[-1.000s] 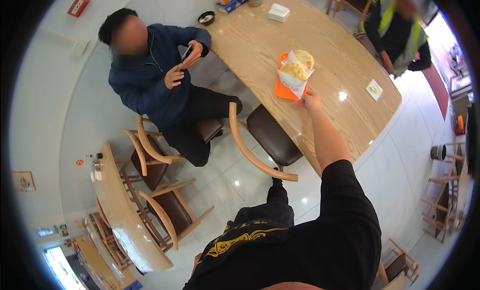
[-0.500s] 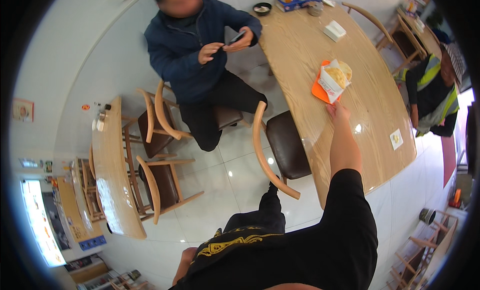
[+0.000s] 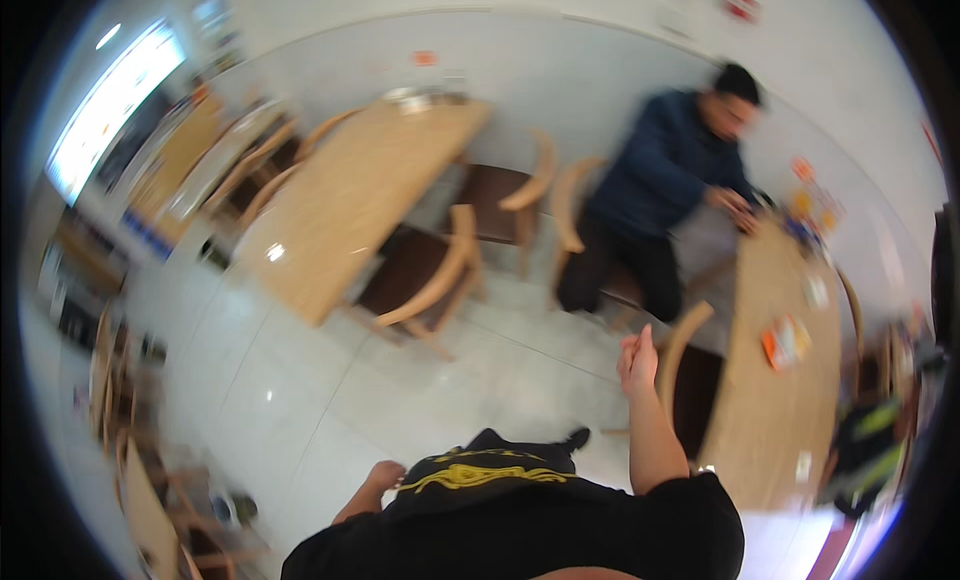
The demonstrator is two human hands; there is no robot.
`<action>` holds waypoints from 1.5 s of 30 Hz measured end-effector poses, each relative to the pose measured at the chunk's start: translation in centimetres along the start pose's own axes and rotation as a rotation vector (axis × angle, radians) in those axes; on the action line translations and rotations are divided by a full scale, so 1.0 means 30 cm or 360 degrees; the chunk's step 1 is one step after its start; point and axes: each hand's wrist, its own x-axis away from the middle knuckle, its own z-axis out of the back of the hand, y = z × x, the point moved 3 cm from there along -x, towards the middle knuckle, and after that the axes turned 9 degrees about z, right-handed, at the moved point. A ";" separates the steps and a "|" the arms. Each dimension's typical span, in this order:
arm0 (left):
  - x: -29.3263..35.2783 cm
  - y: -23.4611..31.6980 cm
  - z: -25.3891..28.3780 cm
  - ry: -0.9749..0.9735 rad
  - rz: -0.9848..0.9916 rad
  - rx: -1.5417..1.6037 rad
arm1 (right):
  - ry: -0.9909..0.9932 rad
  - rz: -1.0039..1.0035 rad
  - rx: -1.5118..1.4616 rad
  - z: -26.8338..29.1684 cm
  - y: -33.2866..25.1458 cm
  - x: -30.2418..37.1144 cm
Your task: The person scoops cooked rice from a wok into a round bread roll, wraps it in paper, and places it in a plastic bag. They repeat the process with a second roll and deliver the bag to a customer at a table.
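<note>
My right hand is raised in front of me beside a chair, with nothing in it. Its fingers look loosely extended, though motion blurs them. By my waist hangs my left hand, its fingers mostly hidden and blurred. On the wooden table at the right lies a small orange tray. A round flatbread in white paper rests on it, well apart from both hands.
A seated person in a dark blue jacket looks down at their hands at the table's far end. Another wooden table with chairs stands to the left. At the right edge is someone in a high-visibility vest.
My right hand has let go of the orange tray, which stays on the table, and has drawn back leftward. The view has swung left, so the table now sits farther right.
</note>
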 end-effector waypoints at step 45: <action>-0.307 -1.682 3.582 0.1068 -0.0750 0.1358 | -0.2660 -0.1350 -0.0050 -4.893 2.357 1.869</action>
